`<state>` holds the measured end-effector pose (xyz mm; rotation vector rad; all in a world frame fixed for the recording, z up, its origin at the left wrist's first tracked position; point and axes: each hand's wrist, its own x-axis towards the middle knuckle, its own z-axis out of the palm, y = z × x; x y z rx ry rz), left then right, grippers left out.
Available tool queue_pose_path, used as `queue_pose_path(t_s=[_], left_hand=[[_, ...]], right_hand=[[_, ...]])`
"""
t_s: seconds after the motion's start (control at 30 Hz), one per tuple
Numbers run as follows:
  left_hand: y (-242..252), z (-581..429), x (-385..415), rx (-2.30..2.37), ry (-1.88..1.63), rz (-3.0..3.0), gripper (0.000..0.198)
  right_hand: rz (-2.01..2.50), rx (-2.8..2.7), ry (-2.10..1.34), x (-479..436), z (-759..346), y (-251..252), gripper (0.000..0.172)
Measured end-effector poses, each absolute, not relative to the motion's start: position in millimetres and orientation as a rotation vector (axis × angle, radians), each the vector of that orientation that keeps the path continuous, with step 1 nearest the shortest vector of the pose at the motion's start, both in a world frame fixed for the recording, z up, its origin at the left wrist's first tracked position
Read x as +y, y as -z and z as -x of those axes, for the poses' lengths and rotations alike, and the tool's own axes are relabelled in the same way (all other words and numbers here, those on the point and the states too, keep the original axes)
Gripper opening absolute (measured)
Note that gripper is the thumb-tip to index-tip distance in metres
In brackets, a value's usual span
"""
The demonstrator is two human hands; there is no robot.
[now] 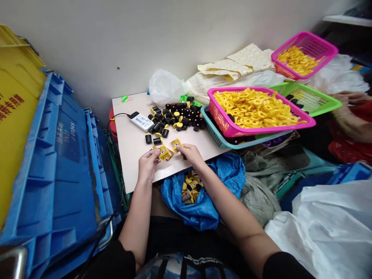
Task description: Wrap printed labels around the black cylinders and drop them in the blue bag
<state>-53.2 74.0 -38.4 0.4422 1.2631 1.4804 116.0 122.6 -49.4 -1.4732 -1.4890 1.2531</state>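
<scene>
Near the table's front edge, my left hand is closed on small yellow printed cards, pinched between thumb and fingers. Just to its right, my right hand pinches another yellow printed card at its edge. Behind both hands lies a pile of small black cylinders, several with yellow ends and others with pink dots. Two or three black cylinders sit closest to my fingers. Below my right forearm, a blue woven bag stands with its mouth apart, holding yellow printed packets and black-and-yellow pieces.
A phone-like white device with a cable lies left. A pink basket of yellow rings rests on a teal basket. Farther right are a green basket, another pink basket and a co-worker's arm. Blue crates stand left.
</scene>
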Motion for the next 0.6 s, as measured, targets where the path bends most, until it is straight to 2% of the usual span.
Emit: queue_pose_path(t_s=[0.07, 0.13, 0.2, 0.27, 0.33, 0.43, 0.6], left_hand=[[39.8, 55.4, 73.0, 1.276, -1.555, -0.517, 0.035], [39.0, 57.3, 68.1, 1.331, -1.682, -0.806, 0.028], [36.6, 58.7, 60.5, 1.403, -1.769, -1.273, 0.014], [33.7, 58.8, 52.7, 1.425, -1.758, -1.705, 0.004], [30.8, 56.1, 47.1, 1.415, -1.726, -1.911, 0.008], [26.7, 46.0, 43.9, 1.403, -1.689, -1.839, 0.009], [22.3, 28.8, 42.1, 1.261, -1.639, -1.450, 0.010]], right_hand=[[1.611, -1.469, -1.051, 129.9, -121.8, 51.5, 0.028], [1.648, -1.443, -0.955, 130.0, -125.6, 46.7, 0.038], [1.556, -1.453, -1.169, 121.6, -126.3, 35.6, 0.048], [1.331, -1.455, -1.579, 108.2, -125.1, 21.4, 0.061], [1.148, -1.423, -1.794, 95.4, -123.8, 8.6, 0.059], [1.102, -1.368, -1.718, 85.0, -124.6, -1.5, 0.041], [0.930, -1.354, -1.759, 81.5, -130.4, -2.2, 0.050]])
